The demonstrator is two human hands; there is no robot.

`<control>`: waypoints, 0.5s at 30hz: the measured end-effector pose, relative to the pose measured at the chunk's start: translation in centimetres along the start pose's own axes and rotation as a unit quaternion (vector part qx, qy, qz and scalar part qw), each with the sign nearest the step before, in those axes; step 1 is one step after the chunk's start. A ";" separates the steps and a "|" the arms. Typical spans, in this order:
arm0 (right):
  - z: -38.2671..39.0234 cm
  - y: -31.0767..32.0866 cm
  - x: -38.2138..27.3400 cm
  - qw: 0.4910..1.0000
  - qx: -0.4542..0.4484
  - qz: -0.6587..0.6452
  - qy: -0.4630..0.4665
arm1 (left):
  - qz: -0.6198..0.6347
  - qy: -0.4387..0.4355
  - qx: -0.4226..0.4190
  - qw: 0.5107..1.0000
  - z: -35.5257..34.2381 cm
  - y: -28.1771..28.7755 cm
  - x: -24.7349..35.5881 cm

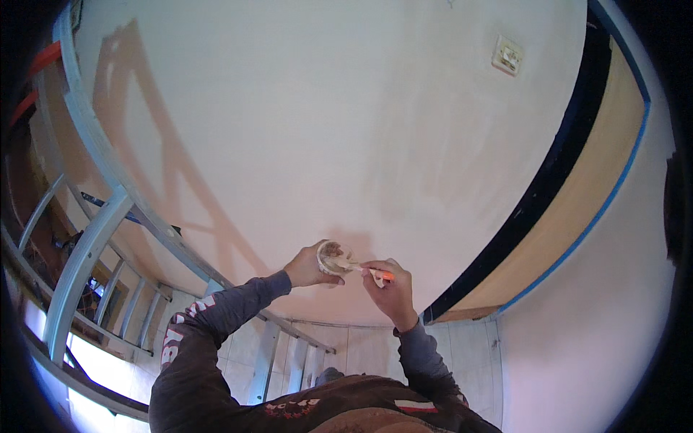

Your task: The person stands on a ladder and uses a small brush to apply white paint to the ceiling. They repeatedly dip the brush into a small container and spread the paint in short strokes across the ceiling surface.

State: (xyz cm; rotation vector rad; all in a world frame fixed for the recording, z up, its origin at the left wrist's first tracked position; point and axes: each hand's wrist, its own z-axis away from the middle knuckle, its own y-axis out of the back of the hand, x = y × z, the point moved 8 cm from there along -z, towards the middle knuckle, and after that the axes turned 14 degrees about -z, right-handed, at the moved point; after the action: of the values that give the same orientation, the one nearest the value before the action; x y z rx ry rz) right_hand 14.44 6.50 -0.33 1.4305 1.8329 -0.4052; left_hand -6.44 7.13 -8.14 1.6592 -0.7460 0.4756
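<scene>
We see one round, whitish, open-topped container with beige paste inside, directly left of the right hand and touching the left hand, the nearer one, whose fingers curl around its side. Our right fingers pinch one slim, orange-handled tool; its long axis runs leftward from that grip to the container's rim, though its tip is too small to make out. We count one square white wall switch, above and right of both grips.
</scene>
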 end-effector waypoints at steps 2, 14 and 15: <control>0.3 0.1 0.3 1.000 0.003 -0.010 -0.015 | 0.017 -0.021 0.013 1.000 0.2 -0.3 -0.3; 0.8 0.2 1.4 0.998 -0.003 -0.056 -0.023 | 0.015 -0.008 0.009 1.000 0.2 -0.5 -0.8; 0.9 0.3 1.3 0.998 0.002 -0.057 -0.026 | 0.011 -0.005 0.005 1.000 0.2 -0.5 -0.8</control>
State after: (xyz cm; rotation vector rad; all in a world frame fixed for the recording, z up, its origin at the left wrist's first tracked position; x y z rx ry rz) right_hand 14.90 6.90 -1.83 1.3091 1.8777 -0.4998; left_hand -6.64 7.17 -9.05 1.6661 -0.7712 0.4874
